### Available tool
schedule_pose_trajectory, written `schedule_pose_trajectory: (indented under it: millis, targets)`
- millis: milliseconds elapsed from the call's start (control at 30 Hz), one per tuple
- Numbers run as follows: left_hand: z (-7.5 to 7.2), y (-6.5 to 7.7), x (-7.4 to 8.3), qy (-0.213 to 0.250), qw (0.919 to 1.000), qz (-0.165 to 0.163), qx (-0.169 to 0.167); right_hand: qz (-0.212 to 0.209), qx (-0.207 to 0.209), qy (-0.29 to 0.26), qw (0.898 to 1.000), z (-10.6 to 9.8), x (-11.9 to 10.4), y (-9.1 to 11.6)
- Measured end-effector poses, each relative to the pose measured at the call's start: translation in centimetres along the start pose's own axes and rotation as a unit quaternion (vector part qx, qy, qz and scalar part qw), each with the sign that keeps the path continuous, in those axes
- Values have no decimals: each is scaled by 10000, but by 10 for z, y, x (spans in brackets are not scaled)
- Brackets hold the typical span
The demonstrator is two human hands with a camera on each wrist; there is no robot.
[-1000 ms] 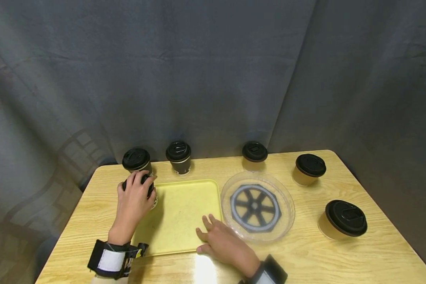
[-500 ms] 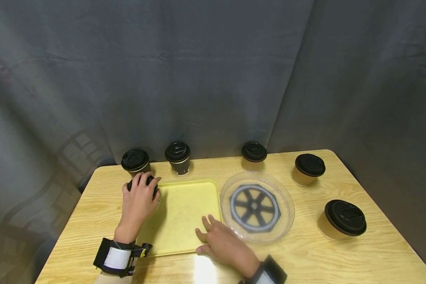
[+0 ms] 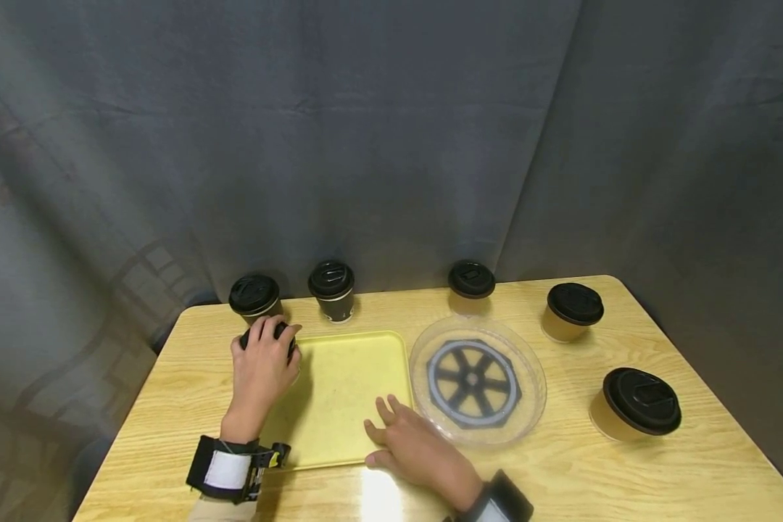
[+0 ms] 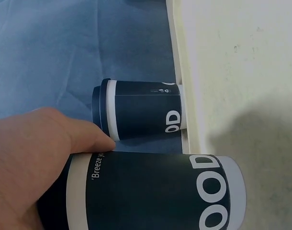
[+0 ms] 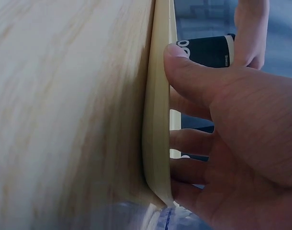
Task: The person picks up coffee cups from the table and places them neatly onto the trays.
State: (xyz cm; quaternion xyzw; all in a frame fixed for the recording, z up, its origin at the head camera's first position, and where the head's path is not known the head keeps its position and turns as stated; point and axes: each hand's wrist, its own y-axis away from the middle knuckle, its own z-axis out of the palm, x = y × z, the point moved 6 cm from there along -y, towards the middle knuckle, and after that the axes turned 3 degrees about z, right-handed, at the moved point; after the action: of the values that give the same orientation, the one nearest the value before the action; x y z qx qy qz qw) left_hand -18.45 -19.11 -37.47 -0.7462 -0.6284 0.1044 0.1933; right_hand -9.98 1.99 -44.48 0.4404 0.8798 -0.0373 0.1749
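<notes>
My left hand (image 3: 261, 373) grips a dark lidded paper coffee cup (image 4: 146, 191) from above, at the far left corner of the yellow tray (image 3: 339, 406). The hand hides most of this cup in the head view; white letters show near its base in the left wrist view. I cannot tell whether the base touches the tray. Just beyond stands another dark cup (image 3: 254, 296), also lidded. My right hand (image 3: 420, 453) lies at the tray's near right corner, fingers spread and holding nothing. In the right wrist view its thumb (image 5: 177, 51) touches the tray's rim.
A third dark cup (image 3: 333, 290) stands behind the tray. Right of the tray sits a round clear plastic dish (image 3: 531, 406) with a dark spoked pattern. Brown cups with black lids, one at the back (image 3: 471, 286), one farther right (image 3: 570, 313), one nearer (image 3: 636, 406), stand about it.
My left hand has moved slightly right with the cup, further over the tray's far left corner. My right hand and the other cups stay put; the head view shifts a little.
</notes>
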Motion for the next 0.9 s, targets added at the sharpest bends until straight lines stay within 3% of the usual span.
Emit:
schedule_pose_trajectory:
  millis: [500, 667, 900]
  targets:
    - [-7, 0, 2, 158, 9996, 113, -204, -94, 54, 68, 9999, 0, -1, 0]
    - [-18, -4, 1, 395, 9984, 166, -372, -75, 60, 67, 9999, -1, -1, 1]
    - [-35, -17, -9, 569, 9973, 368, -298, -116, 78, 159, 9998, 0, 0, 0]
